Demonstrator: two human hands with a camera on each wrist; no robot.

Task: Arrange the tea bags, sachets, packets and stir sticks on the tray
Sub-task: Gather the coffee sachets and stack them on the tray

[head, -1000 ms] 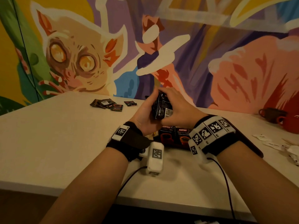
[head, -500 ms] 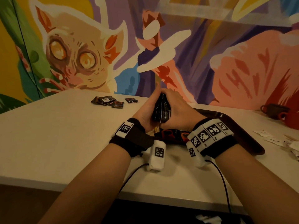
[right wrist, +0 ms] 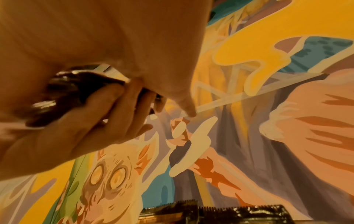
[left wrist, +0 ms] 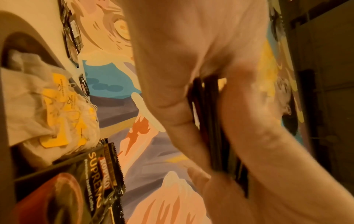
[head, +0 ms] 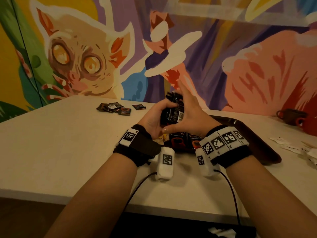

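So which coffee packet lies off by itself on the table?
Find the wide-eyed painted animal on the wall; a heap of dark packets lies on the table beneath it. The lone packet lies just right of that heap, apart and touching nothing.

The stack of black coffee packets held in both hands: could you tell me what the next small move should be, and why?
Probably lower the stack of black coffee packets onto the tray beside the Supremo packets already lying there. The left hand grips it, the right hand flattens its side, so it looks squared up and hangs above the tray.

Black packets [head: 173, 111] upright, perhaps stacked
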